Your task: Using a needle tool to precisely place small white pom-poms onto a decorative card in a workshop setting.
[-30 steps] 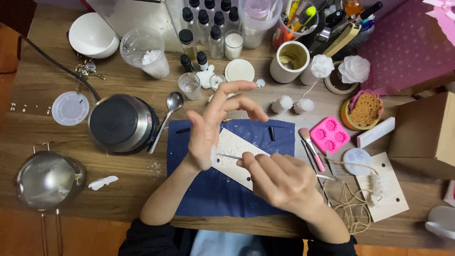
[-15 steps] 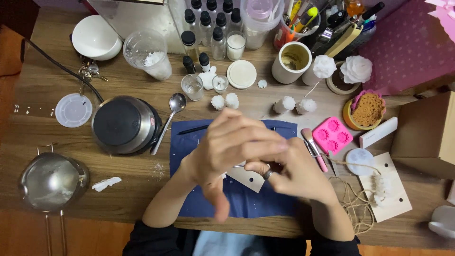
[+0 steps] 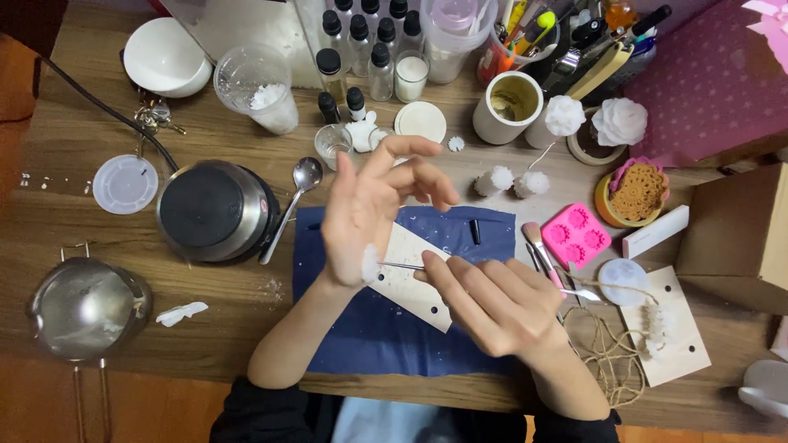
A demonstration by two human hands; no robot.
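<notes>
My left hand (image 3: 373, 201) is raised palm up over a dark blue cloth (image 3: 394, 328), fingers spread, with a small white lump (image 3: 369, 262) resting on the heel of the palm. My right hand (image 3: 492, 299) grips a thin metal tool (image 3: 402, 266) whose tip touches that white lump. Under both hands a white card (image 3: 410, 283) lies on the cloth. A small black cap (image 3: 474, 231) sits on the cloth near the far edge.
A black and steel round pot (image 3: 215, 212) with a spoon (image 3: 295, 197) stands to the left, a steel pan (image 3: 86, 308) at front left. A pink mould (image 3: 576, 235), brush (image 3: 538, 246), twine (image 3: 611, 344), dropper bottles (image 3: 369, 49) and cups crowd the back and right.
My left hand has turned palm up and opened again after covering my right hand. My right hand now touches the tool tip to the white lump on the palm.
</notes>
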